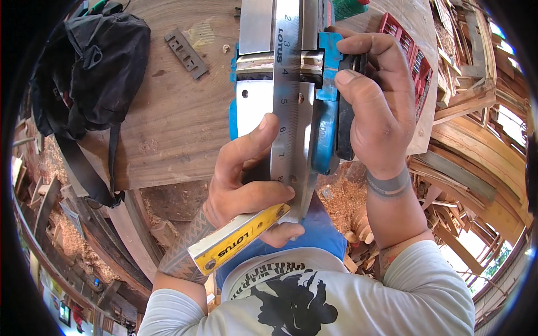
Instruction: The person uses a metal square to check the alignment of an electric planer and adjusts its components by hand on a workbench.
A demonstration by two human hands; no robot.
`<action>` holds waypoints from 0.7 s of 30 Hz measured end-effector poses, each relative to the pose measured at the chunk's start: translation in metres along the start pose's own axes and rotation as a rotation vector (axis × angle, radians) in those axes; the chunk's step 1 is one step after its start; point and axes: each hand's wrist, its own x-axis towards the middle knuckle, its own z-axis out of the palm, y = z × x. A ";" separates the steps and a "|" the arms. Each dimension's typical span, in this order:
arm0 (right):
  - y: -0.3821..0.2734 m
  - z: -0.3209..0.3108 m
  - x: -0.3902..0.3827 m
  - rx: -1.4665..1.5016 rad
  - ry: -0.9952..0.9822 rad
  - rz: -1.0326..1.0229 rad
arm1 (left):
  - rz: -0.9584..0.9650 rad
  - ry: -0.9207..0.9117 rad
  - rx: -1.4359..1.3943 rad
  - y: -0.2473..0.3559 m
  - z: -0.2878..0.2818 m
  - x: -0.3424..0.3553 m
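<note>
An electric hand planer [252, 115] lies sole up on the wooden table in front of me, its blue housing showing along the sides. Across the gap between its sole plates sits the cutter drum. A try square [284, 120] rests with its steel blade lengthwise along the sole and over the drum. My left hand [238, 182] is closed around the square near its yellow-edged stock, the index finger reaching along the blade. My right hand [382, 106] grips the planer's right side, thumb and index finger at the blue housing beside the drum. Its lower fingers are partly hidden.
On the wooden table [179, 120], a black backpack [101, 67] lies at the left, near a flat slotted metal plate [186, 53]. A red case of bits [412, 56] and a green bottle [348, 8] are at the far right. Lumber [471, 151] and wood shavings [344, 193] surround the table.
</note>
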 end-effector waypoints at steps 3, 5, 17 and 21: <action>0.001 0.000 0.000 -0.014 -0.001 -0.016 | 0.000 0.000 0.026 0.001 -0.001 0.000; 0.000 0.000 0.000 -0.001 0.002 -0.002 | -0.022 -0.012 0.057 0.004 -0.003 0.000; 0.002 -0.001 0.000 -0.009 0.004 -0.005 | -0.011 -0.004 0.005 0.001 0.000 0.002; 0.002 0.000 0.000 -0.012 0.013 0.005 | 0.012 0.003 -0.011 -0.001 0.000 0.002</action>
